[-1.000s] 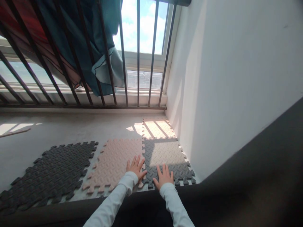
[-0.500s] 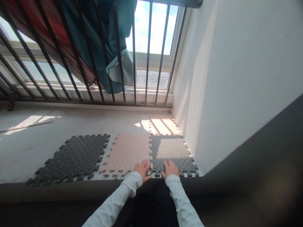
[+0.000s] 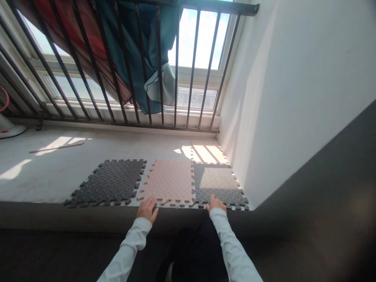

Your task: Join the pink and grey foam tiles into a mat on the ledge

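The pink tile [image 3: 170,180] is positioned along the front edge of the ledge [image 3: 47,172], between the black tile [image 3: 113,180] and grey tile [image 3: 217,180]. Its front-left corner is met by the left hand [image 3: 147,209], thumb spread; the grey tile's front edge is touched by the right hand [image 3: 216,204], index finger extended.

Far beyond the left hand [image 3: 147,209], a fan [image 3: 4,102] is cut off by the left edge.

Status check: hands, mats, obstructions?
Left hand open at near edge of pink mat; right hand at near edge of gray mat. Pink and gray meet; dark mat apart, left. Wall close on right.
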`<state>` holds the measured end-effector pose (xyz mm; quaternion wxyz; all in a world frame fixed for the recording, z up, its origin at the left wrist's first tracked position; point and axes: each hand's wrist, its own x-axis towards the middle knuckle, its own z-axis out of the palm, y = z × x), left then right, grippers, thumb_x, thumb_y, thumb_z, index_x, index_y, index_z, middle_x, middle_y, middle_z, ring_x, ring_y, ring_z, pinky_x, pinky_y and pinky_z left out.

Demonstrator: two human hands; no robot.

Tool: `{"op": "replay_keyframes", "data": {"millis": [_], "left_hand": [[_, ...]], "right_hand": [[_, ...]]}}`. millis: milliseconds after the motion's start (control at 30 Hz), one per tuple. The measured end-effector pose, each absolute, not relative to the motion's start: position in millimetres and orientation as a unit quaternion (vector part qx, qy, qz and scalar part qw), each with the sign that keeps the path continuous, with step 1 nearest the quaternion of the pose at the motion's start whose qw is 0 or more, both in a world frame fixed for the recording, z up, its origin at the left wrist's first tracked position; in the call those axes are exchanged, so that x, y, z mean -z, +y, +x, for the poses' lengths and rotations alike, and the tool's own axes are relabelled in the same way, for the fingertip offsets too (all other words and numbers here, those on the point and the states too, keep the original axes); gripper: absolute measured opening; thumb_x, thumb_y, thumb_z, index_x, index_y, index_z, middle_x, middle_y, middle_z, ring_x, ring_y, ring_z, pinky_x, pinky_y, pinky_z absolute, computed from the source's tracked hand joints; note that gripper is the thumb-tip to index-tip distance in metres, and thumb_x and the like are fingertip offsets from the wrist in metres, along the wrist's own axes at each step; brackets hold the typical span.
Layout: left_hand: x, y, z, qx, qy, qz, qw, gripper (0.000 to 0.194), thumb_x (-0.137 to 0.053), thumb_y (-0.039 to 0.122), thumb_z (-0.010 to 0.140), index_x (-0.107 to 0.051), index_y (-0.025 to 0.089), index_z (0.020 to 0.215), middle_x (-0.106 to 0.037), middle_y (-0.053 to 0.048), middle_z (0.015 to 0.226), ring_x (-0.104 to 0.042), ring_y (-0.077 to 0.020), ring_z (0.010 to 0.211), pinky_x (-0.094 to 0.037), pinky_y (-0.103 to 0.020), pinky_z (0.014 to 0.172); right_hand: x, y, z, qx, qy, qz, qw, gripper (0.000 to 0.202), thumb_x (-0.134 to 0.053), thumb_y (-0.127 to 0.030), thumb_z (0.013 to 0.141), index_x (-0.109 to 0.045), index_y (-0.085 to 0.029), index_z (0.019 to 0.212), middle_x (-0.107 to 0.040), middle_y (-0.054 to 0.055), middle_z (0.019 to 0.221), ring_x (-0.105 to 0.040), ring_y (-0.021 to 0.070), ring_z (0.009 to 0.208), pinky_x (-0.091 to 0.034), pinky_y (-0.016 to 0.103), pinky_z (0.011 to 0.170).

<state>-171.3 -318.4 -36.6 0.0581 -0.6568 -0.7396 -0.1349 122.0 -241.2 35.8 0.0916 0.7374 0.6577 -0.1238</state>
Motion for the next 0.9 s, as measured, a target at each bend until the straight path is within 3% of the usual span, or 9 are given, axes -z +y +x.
{"op": "replay_keyframes", "data": {"millis": [267, 467, 633, 800, 900], "left_hand": [[42.4, -330.8, -242.7, 0.122, -0.765, -0.623, 0.114, 0.043, -0.035, 0.025, 0.076, -0.058, 0.012, 0.110, -0.054, -0.013, 0.120, -0.048, -0.0249, 0.110, -0.036, -0.040, 0.094], [60.1, -317.4, -225.7, 0.102, -0.722, -0.679, 0.087, 0.041, -0.042, 0.029, 0.075, -0.057, 0.021, 0.112, -0.052, -0.007, 0.124, -0.044, -0.0235, 0.115, -0.036, -0.036, 0.093], [63.9, -305.9, -211.7, 0.086, -0.761, -0.637, 0.088, 0.041, -0.045, 0.035, 0.074, -0.059, 0.022, 0.111, -0.054, -0.010, 0.120, -0.047, -0.0247, 0.110, -0.035, -0.038, 0.094], [53.6, -305.5, -219.6, 0.096, -0.757, -0.642, 0.074, 0.036, -0.041, 0.033, 0.076, -0.061, 0.029, 0.106, -0.059, -0.006, 0.116, -0.049, -0.0228, 0.109, -0.028, -0.044, 0.098], [47.2, -309.7, -243.5, 0.093, -0.773, -0.624, 0.058, 0.041, -0.040, 0.032, 0.075, -0.056, 0.029, 0.112, -0.052, -0.004, 0.124, -0.041, -0.0230, 0.117, -0.023, -0.045, 0.100]], "right_hand": [[-39.3, -247.4, 128.3, 0.126, 0.662, 0.732, 0.098, 0.038, -0.049, -0.028, 0.077, -0.042, -0.020, 0.113, -0.059, 0.012, 0.104, -0.053, 0.0228, 0.100, -0.040, 0.034, 0.076], [-38.7, -247.2, 128.8, 0.135, 0.657, 0.735, 0.104, 0.039, -0.048, -0.028, 0.077, -0.042, -0.022, 0.115, -0.058, 0.010, 0.106, -0.052, 0.0223, 0.102, -0.040, 0.035, 0.077], [-36.2, -243.8, 129.9, 0.137, 0.652, 0.736, 0.120, 0.045, -0.050, -0.027, 0.076, -0.040, -0.024, 0.120, -0.058, 0.010, 0.106, -0.052, 0.0225, 0.100, -0.040, 0.037, 0.077], [-40.4, -238.6, 124.0, 0.097, 0.652, 0.743, 0.116, 0.032, -0.049, -0.030, 0.076, -0.051, -0.024, 0.108, -0.056, 0.011, 0.106, -0.048, 0.0245, 0.104, -0.037, 0.040, 0.080], [-43.8, -235.2, 118.1, 0.053, 0.658, 0.746, 0.087, 0.033, -0.049, -0.031, 0.075, -0.052, -0.025, 0.108, -0.052, 0.011, 0.111, -0.046, 0.0238, 0.105, -0.037, 0.038, 0.079]]}}
